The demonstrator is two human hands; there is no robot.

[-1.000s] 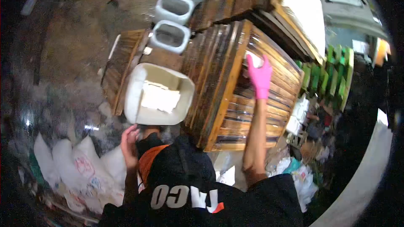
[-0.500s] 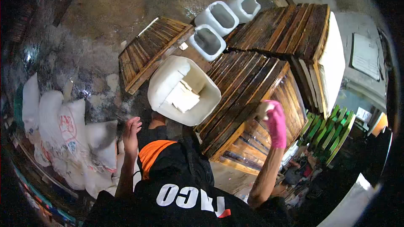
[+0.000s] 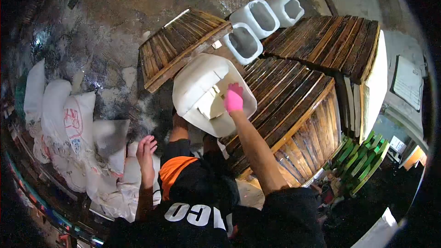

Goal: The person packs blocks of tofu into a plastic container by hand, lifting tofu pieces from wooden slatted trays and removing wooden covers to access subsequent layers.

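A white plastic container [image 3: 195, 85] with its side cut open stands in front of me, holding pale cream blocks [image 3: 210, 103]. My right hand [image 3: 234, 97], in a pink glove, reaches inside it beside the blocks. Its fingers are bent, and whatever they may hold is hidden. My bare left hand [image 3: 147, 151] hangs to the left of my legs with its fingers apart and nothing in it. Stacked wooden slatted frames [image 3: 285, 96], dark and wet on top, lie just right of the container.
Behind the container a slatted wooden panel [image 3: 179, 41] lies tilted. More cut containers [image 3: 262, 18] stand farther back. White sacks [image 3: 76, 119] lie at the left, green slatted pieces [image 3: 363, 158] at the right. A white sheet [image 3: 375, 82] stands against the rear stack.
My right hand has moved left from over the wooden frames, where it held a pale piece, into the white container. The view has shifted slightly. My left hand remains low at the left.
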